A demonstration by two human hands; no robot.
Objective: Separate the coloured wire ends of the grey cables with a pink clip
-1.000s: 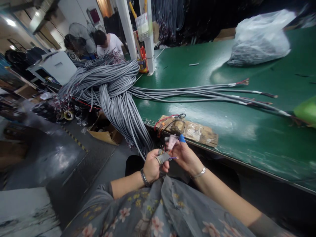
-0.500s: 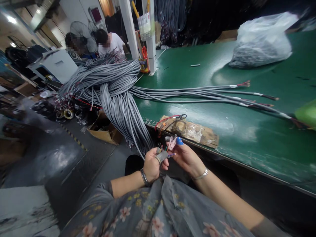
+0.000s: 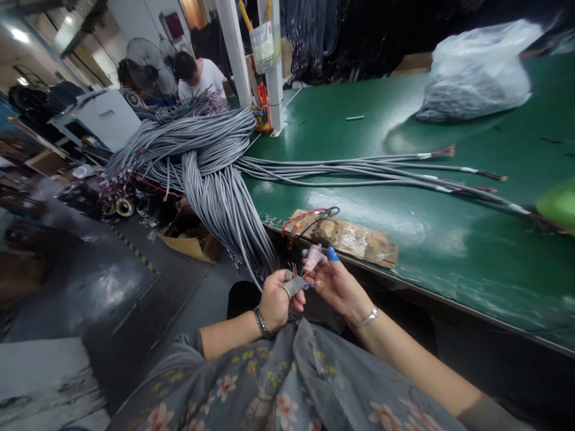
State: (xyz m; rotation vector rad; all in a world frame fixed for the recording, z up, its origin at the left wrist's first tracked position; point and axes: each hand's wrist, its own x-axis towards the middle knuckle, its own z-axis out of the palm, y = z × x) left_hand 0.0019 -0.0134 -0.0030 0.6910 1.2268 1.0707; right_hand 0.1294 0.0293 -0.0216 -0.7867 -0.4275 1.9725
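My left hand [image 3: 276,299] is closed around the end of a grey cable, with grey wrapping on its thumb and finger. Thin coloured wires [image 3: 299,272] fan out of that end, one of them purple and pointing right. Close beside it is my right hand [image 3: 344,287], palm turned up, with a blue cover on the thumb. A blurred pinkish-white strip [image 3: 314,257] lies between its thumb and fingers, just above the wires. How firmly the fingers grip this strip is hard to see.
A large bundle of grey cables [image 3: 224,197] hangs over the edge of the green table [image 3: 359,140]. A worn wooden board [image 3: 363,242] lies at the near edge, in front of my hands. A plastic bag [image 3: 478,75] stands at the back right. Another person [image 3: 209,78] is beyond the bundle.
The pinkish-white strip is now blurred and tilted differently, and my right thumb has shifted slightly right, away from it. My left hand keeps its hold on the cable almost unmoved.
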